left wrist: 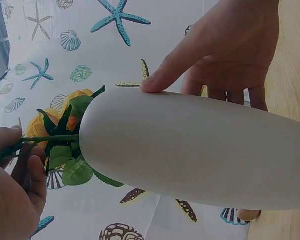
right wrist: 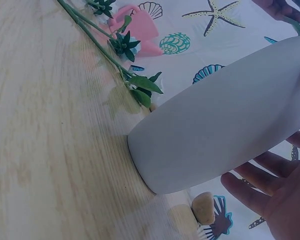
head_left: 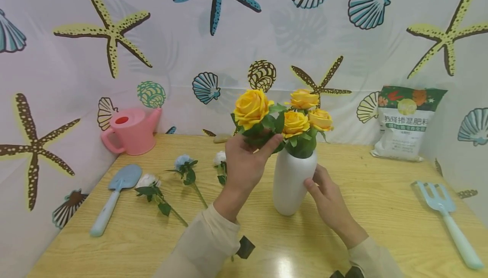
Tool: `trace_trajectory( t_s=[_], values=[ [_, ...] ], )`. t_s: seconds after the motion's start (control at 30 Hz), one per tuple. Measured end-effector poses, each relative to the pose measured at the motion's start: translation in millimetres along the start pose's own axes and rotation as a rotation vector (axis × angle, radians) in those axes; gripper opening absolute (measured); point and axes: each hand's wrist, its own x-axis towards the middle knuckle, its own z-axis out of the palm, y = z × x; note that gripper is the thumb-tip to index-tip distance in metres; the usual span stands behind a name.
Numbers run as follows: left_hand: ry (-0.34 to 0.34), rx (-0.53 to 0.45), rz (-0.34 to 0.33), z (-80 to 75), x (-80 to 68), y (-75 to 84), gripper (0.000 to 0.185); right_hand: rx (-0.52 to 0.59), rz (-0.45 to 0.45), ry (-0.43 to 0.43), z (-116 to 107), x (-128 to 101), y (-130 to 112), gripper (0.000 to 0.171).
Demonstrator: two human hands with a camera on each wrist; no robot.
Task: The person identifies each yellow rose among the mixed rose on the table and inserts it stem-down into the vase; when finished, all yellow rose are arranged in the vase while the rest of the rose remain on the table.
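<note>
A white vase (head_left: 292, 184) stands on the wooden table with several yellow roses (head_left: 296, 123) in its mouth. My left hand (head_left: 245, 163) pinches the green stem (left wrist: 52, 138) of another yellow rose (head_left: 251, 108), whose bloom is up at the left of the vase's mouth. In the left wrist view that stem runs level with the vase's rim. My right hand (head_left: 328, 199) holds the vase's right side, with the thumb on the near face and the other fingers (right wrist: 250, 192) around the back.
Left of the vase lie white roses (head_left: 149, 181) and a blue rose (head_left: 184, 162). A blue trowel (head_left: 116, 199) and pink watering can (head_left: 131, 129) are farther left. At right are a fertilizer bag (head_left: 406, 125) and a hand fork (head_left: 446, 218). A stone (right wrist: 204, 208) sits behind the vase.
</note>
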Motion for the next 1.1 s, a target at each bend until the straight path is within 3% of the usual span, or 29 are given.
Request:
trace_trajectory(
  t_s=[0.17,0.33,0.5,0.67,0.83,1.1],
  values=[
    [-0.068,0.063,0.062,-3.9,2.6,-0.9,0.026,0.002,-0.011,0.0,1,0,1,0.047],
    [-0.033,0.02,0.096,-9.3,8.8,6.4,0.039,-0.005,0.0,-0.005,1,0,0,0.047],
    [0.02,-0.022,0.081,-8.1,13.8,15.9,0.039,-0.01,0.001,-0.005,1,0,0,0.047],
    [0.002,-0.065,0.044,-4.3,14.3,14.3,0.039,-0.012,-0.008,0.0,2,0,1,0.048],
    [-0.047,0.017,0.017,-2.1,9.7,7.2,0.041,-0.021,-0.01,0.0,2,1,3,0.048],
    [-0.063,0.126,0.057,9.6,3.1,0.8,0.04,-0.018,-0.021,0.004,2,-1,1,0.047]
  ],
)
